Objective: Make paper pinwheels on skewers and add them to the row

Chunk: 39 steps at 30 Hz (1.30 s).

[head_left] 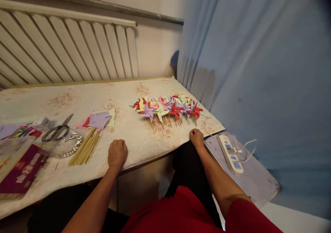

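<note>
My left hand (117,153) rests in a loose fist on the table's front part, with no object showing in it. Just left of it lies a bundle of thin wooden sticks (86,148), with pastel and red paper pieces (99,119) at its top end. My right hand (197,138), also curled closed, is at the table's front edge near the right corner. Beyond it lies a cluster of paper pinwheels (165,109) in red, purple, yellow and pink, their sticks pointing toward me. Neither hand touches the pinwheels.
Scissors (58,131), a bag of silvery pins or beads (69,146), a purple box (23,171) and coloured paper (9,130) lie at left. A power strip (231,155) sits on a low surface at right. A radiator (77,47) and blue curtain (258,71) border the table.
</note>
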Tool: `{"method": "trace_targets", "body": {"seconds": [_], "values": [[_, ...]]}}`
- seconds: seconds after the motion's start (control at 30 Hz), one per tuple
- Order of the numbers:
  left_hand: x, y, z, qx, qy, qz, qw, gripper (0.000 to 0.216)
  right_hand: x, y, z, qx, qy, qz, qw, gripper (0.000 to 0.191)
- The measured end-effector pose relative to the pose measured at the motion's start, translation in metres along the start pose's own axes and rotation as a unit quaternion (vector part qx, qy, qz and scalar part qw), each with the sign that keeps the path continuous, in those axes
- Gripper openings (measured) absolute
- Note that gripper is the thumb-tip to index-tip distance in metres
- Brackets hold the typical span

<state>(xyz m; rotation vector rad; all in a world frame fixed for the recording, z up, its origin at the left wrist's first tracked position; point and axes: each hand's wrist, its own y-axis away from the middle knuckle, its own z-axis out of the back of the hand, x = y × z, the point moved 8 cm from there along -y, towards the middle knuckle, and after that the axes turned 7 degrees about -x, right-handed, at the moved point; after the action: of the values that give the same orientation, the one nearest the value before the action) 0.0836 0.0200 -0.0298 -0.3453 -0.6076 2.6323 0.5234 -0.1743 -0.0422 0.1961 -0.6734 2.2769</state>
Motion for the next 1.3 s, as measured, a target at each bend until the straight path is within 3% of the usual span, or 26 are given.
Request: {"method": "trace_targets", "body": {"seconds": [0.73,1.03,1.3], "values": [[-0.001,0.0,0.002,-0.001,0.007,0.0,1.0,0.028,-0.002,-0.001,0.001,0.003,-0.035,-0.008,0.999,0.022],[-0.002,-0.001,0.001,-0.01,0.007,-0.017,1.0,0.029,-0.026,-0.016,0.007,-0.09,-0.073,-0.114,0.987,0.025],[0.001,-0.002,-0.003,-0.014,0.017,-0.026,0.999,0.027,-0.043,-0.028,0.003,-0.093,-0.052,-0.183,0.977,0.022]]}}
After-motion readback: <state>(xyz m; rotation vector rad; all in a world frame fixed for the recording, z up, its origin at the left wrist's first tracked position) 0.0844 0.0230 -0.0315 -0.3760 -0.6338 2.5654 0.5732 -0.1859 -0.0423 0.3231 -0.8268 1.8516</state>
